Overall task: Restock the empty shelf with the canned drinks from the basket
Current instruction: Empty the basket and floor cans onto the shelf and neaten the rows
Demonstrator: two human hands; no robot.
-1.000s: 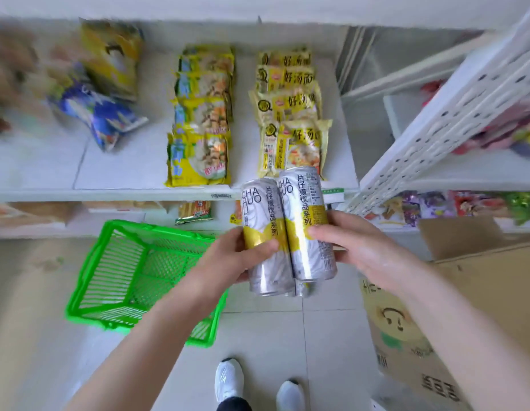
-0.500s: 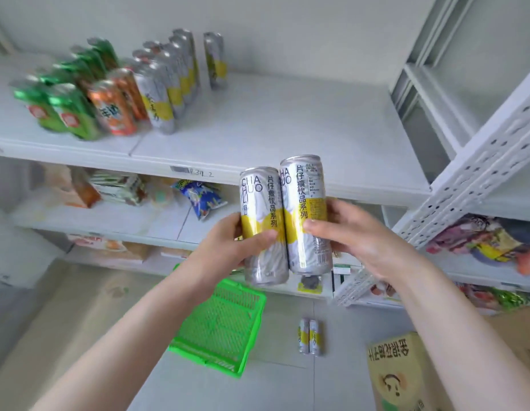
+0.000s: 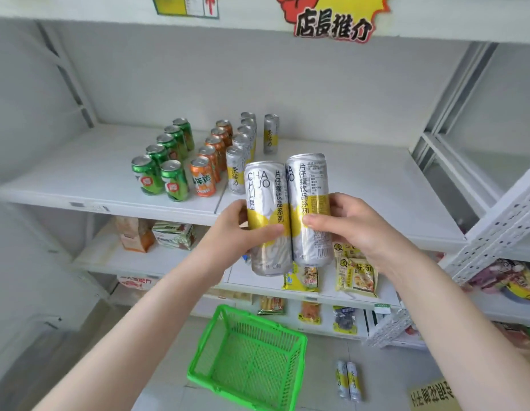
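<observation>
Gripped the left can [image 3: 266,203] in the left hand [image 3: 243,229], thumb across its yellow band, fingers curled behind. Clamped the right can [image 3: 309,188] in the right hand [image 3: 350,223] likewise. Held both upright, sides touching, in the air before the front edge of the shelf [image 3: 361,185]. Found green cans [image 3: 166,161], orange cans [image 3: 212,155] and silver cans [image 3: 243,149] in rows on its left half. Found the green basket [image 3: 252,363] on the floor below, two floor cans [image 3: 348,384] near its right side.
</observation>
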